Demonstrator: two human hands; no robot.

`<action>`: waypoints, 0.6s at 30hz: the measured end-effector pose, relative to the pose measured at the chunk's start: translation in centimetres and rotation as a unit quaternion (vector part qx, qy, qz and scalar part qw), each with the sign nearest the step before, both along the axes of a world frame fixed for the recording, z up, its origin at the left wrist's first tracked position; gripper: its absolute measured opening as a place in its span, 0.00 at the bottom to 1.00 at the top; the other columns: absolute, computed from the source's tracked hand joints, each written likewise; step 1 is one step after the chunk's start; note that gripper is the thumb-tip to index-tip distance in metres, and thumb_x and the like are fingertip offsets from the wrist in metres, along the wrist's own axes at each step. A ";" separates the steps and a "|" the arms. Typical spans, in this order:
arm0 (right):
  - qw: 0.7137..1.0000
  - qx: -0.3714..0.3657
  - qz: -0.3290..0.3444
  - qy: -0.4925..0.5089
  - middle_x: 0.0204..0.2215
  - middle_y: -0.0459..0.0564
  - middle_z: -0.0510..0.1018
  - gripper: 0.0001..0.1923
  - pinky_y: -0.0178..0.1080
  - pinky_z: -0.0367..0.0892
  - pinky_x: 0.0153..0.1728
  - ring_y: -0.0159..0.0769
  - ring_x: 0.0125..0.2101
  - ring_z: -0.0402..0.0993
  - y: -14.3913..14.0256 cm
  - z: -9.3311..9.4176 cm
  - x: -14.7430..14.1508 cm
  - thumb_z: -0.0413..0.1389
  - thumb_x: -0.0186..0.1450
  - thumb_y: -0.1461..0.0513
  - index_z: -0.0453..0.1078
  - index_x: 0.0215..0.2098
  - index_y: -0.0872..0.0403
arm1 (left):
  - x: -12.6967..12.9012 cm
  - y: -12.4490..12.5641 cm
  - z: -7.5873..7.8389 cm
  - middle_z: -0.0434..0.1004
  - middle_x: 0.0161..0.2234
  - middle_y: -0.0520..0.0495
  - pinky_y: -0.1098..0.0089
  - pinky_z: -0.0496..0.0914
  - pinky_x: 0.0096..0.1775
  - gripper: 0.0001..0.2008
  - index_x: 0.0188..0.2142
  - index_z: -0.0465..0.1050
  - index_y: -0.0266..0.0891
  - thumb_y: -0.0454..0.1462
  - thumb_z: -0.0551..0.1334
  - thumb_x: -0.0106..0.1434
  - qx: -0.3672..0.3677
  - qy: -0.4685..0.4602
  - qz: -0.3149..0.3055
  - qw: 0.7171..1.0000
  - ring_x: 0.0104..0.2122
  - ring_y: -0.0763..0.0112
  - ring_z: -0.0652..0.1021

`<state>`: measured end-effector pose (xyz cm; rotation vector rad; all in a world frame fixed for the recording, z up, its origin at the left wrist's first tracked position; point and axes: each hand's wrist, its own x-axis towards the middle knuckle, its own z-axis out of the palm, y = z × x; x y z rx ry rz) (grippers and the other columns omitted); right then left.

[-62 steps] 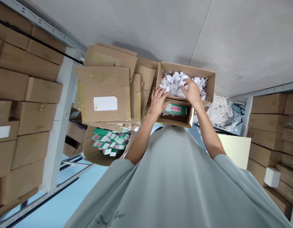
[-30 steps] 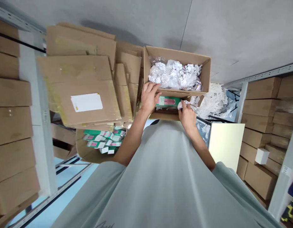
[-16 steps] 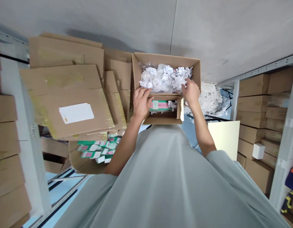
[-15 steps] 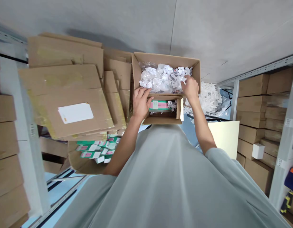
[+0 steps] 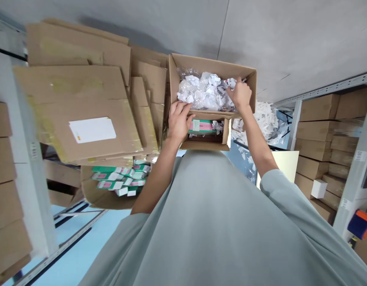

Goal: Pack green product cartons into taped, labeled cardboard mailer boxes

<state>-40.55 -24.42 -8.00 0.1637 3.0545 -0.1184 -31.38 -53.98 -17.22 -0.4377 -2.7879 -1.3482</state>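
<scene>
right hand (image 5: 240, 94) fingertips: buried in the crumpled white paper (image 5: 205, 92), grip unclear
large open brown cardboard box (image 5: 211, 63) floor: hidden under the paper
green and pink carton (image 5: 201, 126) print: too small to read, left end behind left hand (image 5: 177, 121)
small open brown cardboard box (image 5: 207, 143) near wall: partly hidden by grey shirt (image 5: 219, 222)
white label on flattened brown cardboard sheet (image 5: 92, 130): no text readable
pile of green and pink cartons (image 5: 119, 179) far part: covered by the cardboard sheets
orange and blue object (image 5: 361, 224) at right: cut by edge, type unclear
left shelf boxes (image 5: 6, 167): blurred, cut by edge
</scene>
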 end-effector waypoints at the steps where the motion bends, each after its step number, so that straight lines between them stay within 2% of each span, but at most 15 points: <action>1: 0.999 -0.015 -0.032 0.003 0.61 0.82 0.79 0.47 0.51 0.73 0.61 0.58 0.66 0.81 -0.1 0.8 1.5 0.27 0.87 0.46 0.63 0.67 0.84 | 0.0 0.0 0.0 0.78 0.66 0.35 0.47 0.65 0.78 0.22 0.68 0.78 0.40 0.38 0.65 0.78 0.003 -0.001 -0.001 1.000 0.72 0.47 0.71; 2: 0.997 -0.034 -0.064 0.004 0.61 0.79 0.80 0.44 0.52 0.73 0.61 0.57 0.65 0.82 -0.2 1.7 3.3 0.31 0.88 0.45 0.63 0.70 0.79 | 0.0 0.0 0.0 0.78 0.66 0.35 0.47 0.65 0.78 0.22 0.69 0.78 0.40 0.38 0.65 0.78 0.006 -0.001 -0.002 1.000 0.72 0.47 0.71; 3: 0.995 -0.066 -0.066 0.027 0.59 0.76 0.83 0.39 0.57 0.76 0.59 0.60 0.61 0.84 -0.5 2.5 5.4 0.40 0.88 0.45 0.63 0.73 0.74 | 0.0 0.0 -0.1 0.78 0.66 0.36 0.46 0.64 0.79 0.22 0.69 0.77 0.41 0.38 0.65 0.78 0.009 -0.002 -0.003 1.000 0.73 0.47 0.71; 4: 0.993 -0.092 -0.059 0.055 0.55 0.69 0.86 0.36 0.58 0.78 0.58 0.59 0.56 0.87 -1.0 3.3 7.8 0.47 0.86 0.45 0.63 0.75 0.67 | 0.0 0.0 -0.1 0.78 0.66 0.36 0.46 0.64 0.79 0.22 0.69 0.77 0.41 0.39 0.66 0.78 0.013 -0.003 -0.003 1.000 0.73 0.47 0.71; 7: 0.984 -0.159 -0.036 0.069 0.45 0.54 0.89 0.34 0.48 0.81 0.53 0.49 0.48 0.89 -3.3 4.5 15.3 0.49 0.84 0.42 0.65 0.76 0.54 | 0.0 0.0 -0.2 0.78 0.66 0.36 0.45 0.63 0.79 0.22 0.69 0.77 0.42 0.41 0.66 0.79 0.022 -0.005 -0.002 1.000 0.73 0.46 0.70; 10: 0.983 -0.183 -0.021 0.019 0.39 0.50 0.89 0.31 0.43 0.81 0.47 0.45 0.40 0.89 -6.5 3.8 20.5 0.54 0.81 0.42 0.70 0.72 0.51 | 0.0 0.0 -0.3 0.78 0.66 0.35 0.46 0.63 0.79 0.23 0.70 0.76 0.42 0.42 0.65 0.80 0.024 -0.003 -0.005 1.000 0.75 0.45 0.70; 13: 0.987 -0.154 -0.006 -0.048 0.41 0.51 0.91 0.28 0.44 0.81 0.47 0.49 0.42 0.90 -9.4 2.2 21.5 0.56 0.81 0.46 0.71 0.72 0.51 | 0.1 -0.1 -0.3 0.77 0.67 0.33 0.46 0.63 0.79 0.24 0.71 0.75 0.40 0.42 0.65 0.80 0.015 0.000 -0.011 1.000 0.75 0.45 0.69; 18: 0.989 -0.086 0.022 -0.121 0.59 0.63 0.87 0.32 0.50 0.82 0.51 0.56 0.53 0.88 -11.4 0.8 19.0 0.54 0.83 0.49 0.64 0.79 0.54 | 0.2 -0.4 -0.2 0.77 0.68 0.33 0.48 0.63 0.79 0.25 0.72 0.74 0.39 0.41 0.64 0.79 -0.005 -0.002 -0.022 1.000 0.75 0.47 0.69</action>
